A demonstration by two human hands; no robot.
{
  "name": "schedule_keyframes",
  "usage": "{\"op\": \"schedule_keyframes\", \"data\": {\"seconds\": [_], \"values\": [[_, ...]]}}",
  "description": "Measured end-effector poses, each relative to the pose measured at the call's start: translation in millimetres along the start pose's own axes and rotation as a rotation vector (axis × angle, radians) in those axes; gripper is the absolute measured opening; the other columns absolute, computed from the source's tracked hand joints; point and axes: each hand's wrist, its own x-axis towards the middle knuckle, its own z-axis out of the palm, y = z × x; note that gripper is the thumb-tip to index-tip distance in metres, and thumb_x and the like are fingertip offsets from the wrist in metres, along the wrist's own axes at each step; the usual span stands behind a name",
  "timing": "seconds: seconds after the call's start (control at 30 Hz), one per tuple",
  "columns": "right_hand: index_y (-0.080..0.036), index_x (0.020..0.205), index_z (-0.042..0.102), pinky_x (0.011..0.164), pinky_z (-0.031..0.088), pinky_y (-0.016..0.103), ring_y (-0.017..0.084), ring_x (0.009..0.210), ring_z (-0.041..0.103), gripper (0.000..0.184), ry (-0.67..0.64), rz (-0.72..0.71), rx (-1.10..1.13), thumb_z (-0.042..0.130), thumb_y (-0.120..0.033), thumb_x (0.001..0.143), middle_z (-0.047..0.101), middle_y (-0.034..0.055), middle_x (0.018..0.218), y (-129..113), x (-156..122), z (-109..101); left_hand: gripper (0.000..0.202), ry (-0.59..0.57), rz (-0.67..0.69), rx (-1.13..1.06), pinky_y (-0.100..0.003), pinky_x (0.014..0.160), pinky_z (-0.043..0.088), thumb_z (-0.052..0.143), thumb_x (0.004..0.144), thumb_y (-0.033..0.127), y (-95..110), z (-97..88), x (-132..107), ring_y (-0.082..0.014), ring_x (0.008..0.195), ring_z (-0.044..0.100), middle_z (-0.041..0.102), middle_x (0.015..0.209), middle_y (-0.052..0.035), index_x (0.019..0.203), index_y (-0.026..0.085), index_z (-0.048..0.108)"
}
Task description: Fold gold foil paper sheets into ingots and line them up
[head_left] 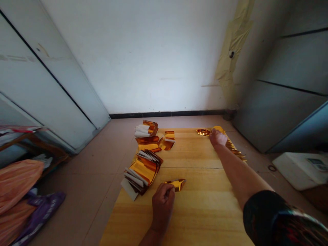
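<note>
My left hand (163, 203) pinches a folded gold foil paper (179, 185) just above the wooden table's near middle. At the far right corner, my right hand (218, 137) has its fingers closed at a folded gold foil paper (218, 128); the fingertips are partly hidden. Just left of that hand lies a boat-shaped gold foil piece (203, 132). A row of folded gold pieces (234, 151) runs along the right edge, partly behind my forearm. Loose stacks of gold foil sheets with pale backs (145, 167) lie on the left side.
The wooden table (194, 212) stands before a white wall (153, 68). More foil sheets (148, 143) lie toward its far left. Grey cabinets (287, 89) and a white box (299, 171) are at right. Orange and purple bags (43, 215) sit at left.
</note>
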Motion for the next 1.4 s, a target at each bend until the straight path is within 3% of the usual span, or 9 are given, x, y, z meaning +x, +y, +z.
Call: {"op": "schedule_keyframes", "data": {"seconds": [0.17,0.33,0.43,0.53,0.67,0.8,0.97,1.2,1.4], "values": [[-0.018,0.094,0.065,0.062,0.039,0.025,0.019,0.075,0.061,0.021,0.104,-0.164,0.152,0.047,-0.023,0.086,0.067,0.0092,0.088,-13,-53,-19,0.018,0.146,0.049,0.065,-0.028,0.077,0.051,0.052,0.079,0.02,-10,3.8,0,-0.0167,0.086,0.059,0.061,0.092,-0.0051,0.093,0.019,0.064],[-0.02,0.082,0.066,0.065,0.041,0.021,0.014,0.07,0.061,0.013,-0.147,-0.565,0.553,0.053,-0.019,0.079,0.068,0.0024,0.079,-24,-156,-16,0.041,0.205,0.086,0.182,-0.041,0.097,0.044,0.05,0.077,0.014,-25,12.1,4,-0.0237,0.113,0.051,0.055,0.117,-0.0111,0.117,0.018,0.055],[-0.021,0.089,0.066,0.069,0.045,0.022,0.015,0.077,0.062,0.017,-0.217,-0.583,0.66,0.054,-0.019,0.078,0.068,0.0038,0.087,-28,-205,-9,0.042,0.159,0.133,0.252,-0.046,0.099,0.042,0.049,0.076,0.013,-31,17.7,6,-0.0264,0.115,0.049,0.056,0.118,-0.0135,0.117,0.015,0.056],[-0.022,0.102,0.064,0.073,0.048,0.024,0.016,0.085,0.063,0.025,-0.24,-0.566,0.691,0.058,-0.023,0.078,0.066,0.0047,0.1,-31,-232,-5,0.04,0.111,0.159,0.289,-0.046,0.097,0.044,0.048,0.074,0.009,-33,20.4,7,-0.0255,0.109,0.053,0.059,0.112,-0.0118,0.112,0.016,0.058],[-0.022,0.11,0.061,0.08,0.048,0.025,0.016,0.092,0.062,0.034,-0.177,-0.569,0.736,0.054,-0.016,0.078,0.062,0.0058,0.111,-33,-243,0,0.03,0.094,0.158,0.325,-0.044,0.094,0.046,0.05,0.074,0.009,-31,20.0,9,-0.0248,0.104,0.055,0.061,0.106,-0.0101,0.099,0.017,0.064],[-0.019,0.093,0.064,0.076,0.049,0.025,0.015,0.084,0.062,0.021,-0.149,-0.56,0.878,0.048,-0.016,0.08,0.066,0.0055,0.092,-28,-244,8,0.02,0.099,0.15,0.32,-0.04,0.088,0.048,0.052,0.075,0.011,-27,18.0,10,-0.0232,0.097,0.056,0.061,0.098,-0.0095,0.088,0.017,0.065],[-0.019,0.084,0.063,0.073,0.049,0.026,0.015,0.08,0.062,0.028,-0.147,-0.584,1.05,0.041,-0.007,0.072,0.066,0.0031,0.082,-15,-245,10,0.01,0.103,0.152,0.28,-0.035,0.078,0.047,0.054,0.074,0.011,-19,14.9,11,-0.0202,0.083,0.055,0.06,0.081,-0.0053,0.072,0.018,0.06],[-0.02,0.086,0.064,0.075,0.048,0.026,0.015,0.081,0.06,0.039,-0.179,-0.672,0.997,0.041,0.0,0.062,0.063,0.0025,0.084,-17,-251,2,0.011,0.086,0.155,0.29,-0.031,0.073,0.045,0.054,0.072,0.01,-17,13.2,11,-0.0187,0.078,0.054,0.058,0.075,-0.0041,0.067,0.018,0.058],[-0.019,0.074,0.06,0.067,0.045,0.023,0.014,0.075,0.056,0.026,-0.146,-0.663,0.901,0.045,0.0,0.064,0.057,0.0022,0.08,-19,-252,4,0.013,0.03,0.13,0.257,-0.032,0.074,0.047,0.052,0.068,0.008,-16,10.4,12,-0.0193,0.078,0.055,0.059,0.075,-0.0049,0.069,0.017,0.061]]}}
